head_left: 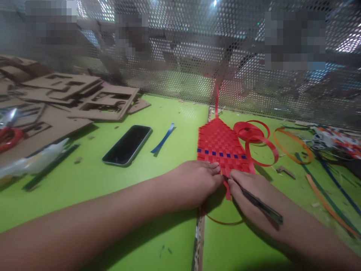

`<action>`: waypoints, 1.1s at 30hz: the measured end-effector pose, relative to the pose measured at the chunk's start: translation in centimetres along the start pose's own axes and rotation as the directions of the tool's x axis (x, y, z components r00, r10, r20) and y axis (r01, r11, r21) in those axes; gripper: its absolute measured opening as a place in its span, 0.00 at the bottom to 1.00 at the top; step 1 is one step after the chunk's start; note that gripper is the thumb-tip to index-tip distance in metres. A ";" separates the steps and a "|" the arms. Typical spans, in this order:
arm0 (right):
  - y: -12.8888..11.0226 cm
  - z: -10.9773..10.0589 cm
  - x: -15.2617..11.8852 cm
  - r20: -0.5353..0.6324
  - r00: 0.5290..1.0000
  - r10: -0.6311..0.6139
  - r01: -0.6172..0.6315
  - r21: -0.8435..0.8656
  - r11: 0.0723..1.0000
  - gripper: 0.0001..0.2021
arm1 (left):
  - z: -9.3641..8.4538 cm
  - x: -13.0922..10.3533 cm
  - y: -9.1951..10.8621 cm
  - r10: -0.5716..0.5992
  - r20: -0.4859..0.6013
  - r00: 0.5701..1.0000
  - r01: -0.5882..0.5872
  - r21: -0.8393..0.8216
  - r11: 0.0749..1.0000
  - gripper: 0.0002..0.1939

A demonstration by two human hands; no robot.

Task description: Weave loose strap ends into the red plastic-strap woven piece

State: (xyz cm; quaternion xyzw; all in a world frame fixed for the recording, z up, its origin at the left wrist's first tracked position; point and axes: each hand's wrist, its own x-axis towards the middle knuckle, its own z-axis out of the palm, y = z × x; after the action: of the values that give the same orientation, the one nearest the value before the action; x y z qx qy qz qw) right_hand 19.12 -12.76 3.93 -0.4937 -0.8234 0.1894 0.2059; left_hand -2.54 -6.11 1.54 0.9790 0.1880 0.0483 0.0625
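A flat piece woven from glossy red strips [217,137], with one row of blue squares, lies before me, its pointed end facing away. My left hand [197,182] is closed over its near edge, thumb and fingers close together on the loose strips. Held like a pen in my right hand [254,195] is a slim dark tool [263,209]; its tip meets the strips beside my left thumb, and its exact kind is unclear. Loose red strip ends [228,192] stick out below the hands. My fingers hide part of the near edge.
A coil of red strip [248,131] sits right of the weave. Left are a phone [128,145], a short blue strip [163,139], cut cardboard [107,101] and red-handled scissors [11,139]. Orange strip [293,146] lies right. A perforated metal screen [175,75] stands behind.
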 end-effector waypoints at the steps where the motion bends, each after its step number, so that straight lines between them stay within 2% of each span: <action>1: -0.1 0.0 0.1 0.006 1.000 0.009 -0.009 0.002 1.000 0.13 | 0.0 0.0 0.0 -0.001 0.006 1.000 0.001 0.003 1.000 0.20; 8: -1.0 0.0 0.5 0.084 0.992 0.090 -0.088 -0.031 0.996 0.16 | 0.0 -0.1 0.6 -0.008 0.028 1.000 0.006 0.056 0.998 0.20; 14: -1.3 -0.4 0.2 0.088 0.995 0.051 -0.049 -0.025 0.998 0.16 | -0.1 0.0 0.9 -0.023 0.067 0.998 0.020 0.045 0.999 0.20; 21: 0.1 -0.3 -1.1 0.101 0.991 0.088 -0.097 0.089 0.991 0.12 | -0.2 0.0 0.8 -0.013 0.052 0.999 0.009 0.074 0.997 0.21; 25: 0.7 -0.5 -1.9 0.091 0.988 0.122 -0.131 0.103 0.986 0.15 | -0.2 -0.1 0.7 -0.004 0.037 0.999 0.002 0.060 0.998 0.22; 33: 0.9 -0.1 -1.6 0.096 0.983 0.156 -0.170 0.160 0.972 0.14 | 0.1 -0.2 0.3 0.006 0.034 0.999 -0.006 0.009 1.000 0.24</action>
State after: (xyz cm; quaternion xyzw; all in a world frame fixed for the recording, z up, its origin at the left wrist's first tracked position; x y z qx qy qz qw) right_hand 20.52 -13.82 3.34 -0.5323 -0.7690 0.2945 0.1962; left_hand -2.62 -6.51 1.44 0.9805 0.1844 0.0308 0.0609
